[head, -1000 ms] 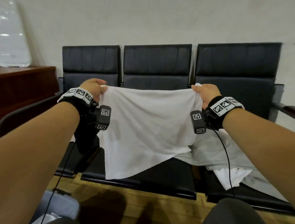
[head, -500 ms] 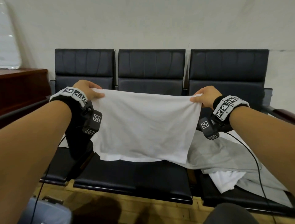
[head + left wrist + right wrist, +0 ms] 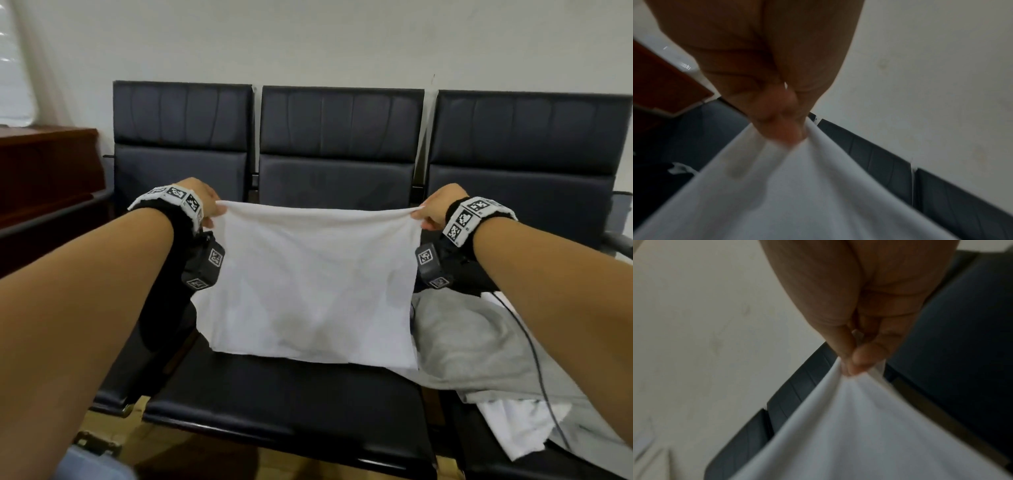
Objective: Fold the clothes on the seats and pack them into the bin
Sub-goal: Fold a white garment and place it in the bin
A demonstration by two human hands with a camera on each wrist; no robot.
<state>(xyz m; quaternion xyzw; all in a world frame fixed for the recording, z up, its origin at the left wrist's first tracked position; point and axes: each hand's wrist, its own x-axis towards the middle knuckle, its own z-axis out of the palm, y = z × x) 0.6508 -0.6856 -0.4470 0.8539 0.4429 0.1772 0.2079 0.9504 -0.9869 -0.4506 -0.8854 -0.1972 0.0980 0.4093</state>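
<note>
A white garment (image 3: 308, 287) hangs stretched between my two hands over the middle seat (image 3: 287, 404), its lower edge lying on the cushion. My left hand (image 3: 209, 205) pinches its top left corner, and the left wrist view shows the fingertips (image 3: 785, 129) squeezed on the white cloth (image 3: 818, 194). At the top right corner my right hand (image 3: 430, 212) pinches the fabric; the right wrist view shows thumb and fingers (image 3: 857, 361) closed on the cloth (image 3: 869, 434). A grey garment (image 3: 472, 342) and another white piece (image 3: 520, 428) lie on the right seat.
Three black padded seats stand in a row against a pale wall. A brown wooden cabinet (image 3: 44, 178) is at the left. A grey-blue bin corner (image 3: 92, 462) shows at the bottom left on the wooden floor. Cables trail from both wrist cameras.
Both hands have lowered the white garment toward the middle seat, so it now lies shorter and flatter with its bottom edge on the cushion. Both pinches are unchanged.
</note>
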